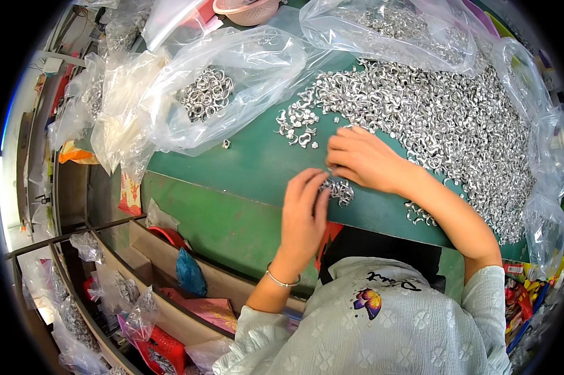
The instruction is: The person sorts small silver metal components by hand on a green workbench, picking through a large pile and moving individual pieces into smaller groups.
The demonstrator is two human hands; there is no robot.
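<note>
Metal pieces (339,192), small, curved and silvery, form a little cluster near the front edge of the green table (251,165), between the two hands. The left hand (301,217) curls its fingers at the cluster's left side; the right hand (366,159) lies just behind the cluster, fingers bent. Whether either grasps a piece cannot be told. Behind and to the right spreads a large heap (432,119) of similar pieces. Toward the upper left, a clear plastic bag (266,69) contains silvery rings (207,94). A bracelet (283,283) encircles the left wrist.
</note>
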